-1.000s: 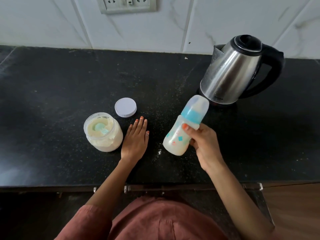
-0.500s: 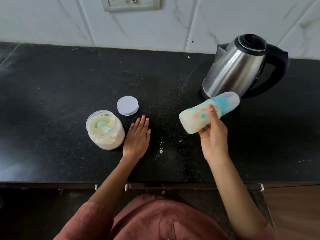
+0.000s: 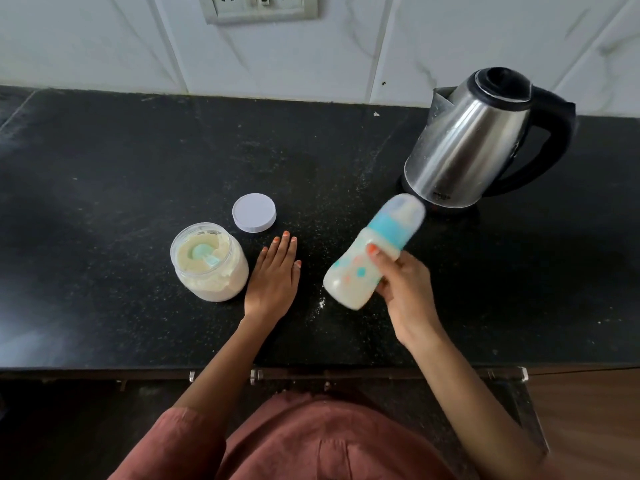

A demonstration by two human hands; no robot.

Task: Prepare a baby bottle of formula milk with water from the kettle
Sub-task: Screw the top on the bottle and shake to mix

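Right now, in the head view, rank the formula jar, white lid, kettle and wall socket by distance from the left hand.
1. Formula jar, just left of the left hand.
2. White lid, just beyond the fingertips.
3. Kettle, far right.
4. Wall socket, up on the wall.

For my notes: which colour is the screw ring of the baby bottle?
Light blue, on the baby bottle; head view shows it.

The person's left hand (image 3: 273, 277) lies flat, palm down, on the black worktop (image 3: 104, 168) near its front edge, fingers straight and held together, pointing toward the back wall. Its forearm reaches in from a rust-coloured sleeve (image 3: 180, 441) at the bottom. The right hand (image 3: 403, 289) is raised above the worktop, fingers curled closed around a baby bottle (image 3: 367, 258), thumb across its front. The right forearm runs bare to the lower right.
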